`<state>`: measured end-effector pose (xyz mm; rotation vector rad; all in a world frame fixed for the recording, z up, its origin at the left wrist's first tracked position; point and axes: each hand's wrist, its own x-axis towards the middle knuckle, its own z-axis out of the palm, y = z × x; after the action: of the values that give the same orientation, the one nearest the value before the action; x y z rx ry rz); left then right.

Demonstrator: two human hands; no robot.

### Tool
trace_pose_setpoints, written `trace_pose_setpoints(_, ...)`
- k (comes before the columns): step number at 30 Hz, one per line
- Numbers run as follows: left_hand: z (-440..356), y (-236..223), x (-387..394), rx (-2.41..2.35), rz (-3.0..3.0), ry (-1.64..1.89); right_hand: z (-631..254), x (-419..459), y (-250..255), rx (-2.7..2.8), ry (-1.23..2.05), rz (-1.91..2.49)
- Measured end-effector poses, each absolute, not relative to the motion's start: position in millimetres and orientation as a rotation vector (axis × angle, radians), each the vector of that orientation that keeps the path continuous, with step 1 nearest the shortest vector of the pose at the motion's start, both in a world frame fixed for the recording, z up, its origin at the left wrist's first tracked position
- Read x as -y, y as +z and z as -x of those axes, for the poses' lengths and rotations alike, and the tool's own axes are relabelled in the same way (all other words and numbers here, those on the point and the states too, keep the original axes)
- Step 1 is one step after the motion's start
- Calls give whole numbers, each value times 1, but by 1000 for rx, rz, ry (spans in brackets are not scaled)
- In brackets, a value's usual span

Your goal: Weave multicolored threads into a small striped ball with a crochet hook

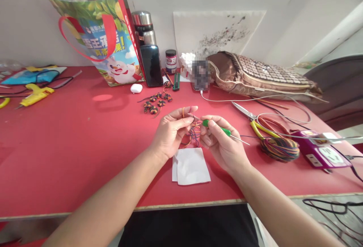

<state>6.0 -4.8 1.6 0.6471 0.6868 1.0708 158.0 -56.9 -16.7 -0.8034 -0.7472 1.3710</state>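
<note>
My right hand is closed around a crochet hook with a green handle; a thin metal end sticks out to the right. Close beside it, my left hand pinches multicoloured yarn, with an orange strand looped over a finger. The hook's working tip meets the yarn between both hands, and the stitches are too small to make out. Loose yarn strands hang in a tangle below. A ball of multicoloured yarn lies to the right, and a dark strand runs from it toward my hands.
White paper lies nearest me. Small crocheted pieces sit behind my left hand. Scissors and a purple power strip are at right; a yellow glue gun is at left. A propped phone and a bag stand behind.
</note>
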Motion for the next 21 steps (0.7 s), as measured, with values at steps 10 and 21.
trace_pose_setpoints(10, -6, 3, 6, -685, -599, 1080, -174, 63, -5, 1165, 1032, 928)
trace_pose_setpoints(21, -9, 8, 8, -723, -568, 1241, -167, 53, -3, 1471, 791, 988)
